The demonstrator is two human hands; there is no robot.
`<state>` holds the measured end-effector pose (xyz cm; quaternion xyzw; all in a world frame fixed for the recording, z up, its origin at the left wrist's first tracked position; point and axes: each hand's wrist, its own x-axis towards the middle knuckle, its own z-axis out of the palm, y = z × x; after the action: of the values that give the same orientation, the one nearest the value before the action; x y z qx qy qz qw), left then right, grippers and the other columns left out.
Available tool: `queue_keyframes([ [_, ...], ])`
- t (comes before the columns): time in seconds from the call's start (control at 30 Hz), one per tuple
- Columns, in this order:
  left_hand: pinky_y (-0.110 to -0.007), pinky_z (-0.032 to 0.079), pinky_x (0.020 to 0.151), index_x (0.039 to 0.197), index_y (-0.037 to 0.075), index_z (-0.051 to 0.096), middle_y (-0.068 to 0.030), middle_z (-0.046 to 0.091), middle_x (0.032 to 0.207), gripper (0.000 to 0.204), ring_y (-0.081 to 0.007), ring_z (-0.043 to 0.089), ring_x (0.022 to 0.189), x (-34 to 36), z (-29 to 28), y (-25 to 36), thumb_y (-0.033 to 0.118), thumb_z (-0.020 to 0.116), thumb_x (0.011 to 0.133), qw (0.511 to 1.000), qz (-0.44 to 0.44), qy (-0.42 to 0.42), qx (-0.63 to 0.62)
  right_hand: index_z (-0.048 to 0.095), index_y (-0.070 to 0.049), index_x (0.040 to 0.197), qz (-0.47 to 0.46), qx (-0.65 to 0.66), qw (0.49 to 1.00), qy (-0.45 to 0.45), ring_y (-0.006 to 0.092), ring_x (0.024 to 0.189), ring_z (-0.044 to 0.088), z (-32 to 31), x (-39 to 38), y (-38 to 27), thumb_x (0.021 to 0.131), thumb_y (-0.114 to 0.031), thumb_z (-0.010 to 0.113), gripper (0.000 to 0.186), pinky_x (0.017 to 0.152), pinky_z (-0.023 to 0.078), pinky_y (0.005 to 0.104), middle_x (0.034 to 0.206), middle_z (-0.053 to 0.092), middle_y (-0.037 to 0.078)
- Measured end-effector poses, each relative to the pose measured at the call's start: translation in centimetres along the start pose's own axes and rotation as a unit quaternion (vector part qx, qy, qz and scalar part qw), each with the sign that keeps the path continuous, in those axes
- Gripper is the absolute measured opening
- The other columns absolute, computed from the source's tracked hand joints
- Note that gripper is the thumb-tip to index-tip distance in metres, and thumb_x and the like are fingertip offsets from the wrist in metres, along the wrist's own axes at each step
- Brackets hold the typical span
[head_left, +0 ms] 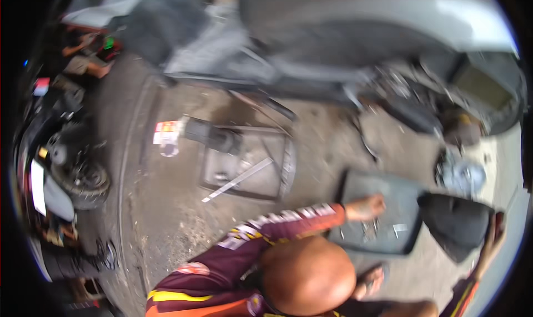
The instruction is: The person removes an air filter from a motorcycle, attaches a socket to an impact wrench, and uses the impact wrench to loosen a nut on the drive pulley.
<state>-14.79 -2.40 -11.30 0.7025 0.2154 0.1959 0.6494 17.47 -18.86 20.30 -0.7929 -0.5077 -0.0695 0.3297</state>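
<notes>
My left hand (365,207) is over a grey rectangular tray (355,186), its fingers curled; anything in them is hidden by blur. Several small metal parts (369,228) lie in the tray below this hand, and a small pale piece (400,227) lies to their right. At the far right, my right hand (493,236) grips the right edge of a dark, roughly triangular panel (455,222). The panel is tilted, and its left corner is beside the tray's right rim.
A second tray (282,172) holds a dark box-like part and a pale flat strip (239,179). Large grey vehicle bodywork (327,56) spans the far side. At left stand a motorcycle wheel (83,184) and a seated person (83,53). A clear plastic bag (461,172) lies at right.
</notes>
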Motion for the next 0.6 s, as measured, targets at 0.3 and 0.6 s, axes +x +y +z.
queue_keyframes([
  [0.3,-0.043,0.045,0.068,0.098,0.007,0.055,-0.0117,0.062,0.076,0.020,-0.0313,0.061,0.076,-6.3,2.5,2.9,0.019,0.061,0.083,0.920,-0.193,-0.087,0.330,0.059,0.004,0.107,0.133,0.147,0.980,0.016,0.0123,0.091,0.054,3.5,-10.2,16.6,0.086,-0.016,0.065,0.029,0.086,0.041,0.0257,0.096,0.061,0.006],
  [0.6,-0.034,0.044,0.061,0.107,0.007,0.053,-0.0071,0.055,0.069,0.022,-0.0204,0.057,0.065,-5.4,2.4,5.6,0.012,0.058,0.086,0.926,-0.231,0.077,0.289,0.061,0.002,0.091,0.297,0.210,0.931,0.010,0.0128,0.070,0.050,10.4,-9.9,30.7,0.083,-0.031,0.065,0.034,0.066,0.041,0.0268,0.077,0.058,0.005],
])
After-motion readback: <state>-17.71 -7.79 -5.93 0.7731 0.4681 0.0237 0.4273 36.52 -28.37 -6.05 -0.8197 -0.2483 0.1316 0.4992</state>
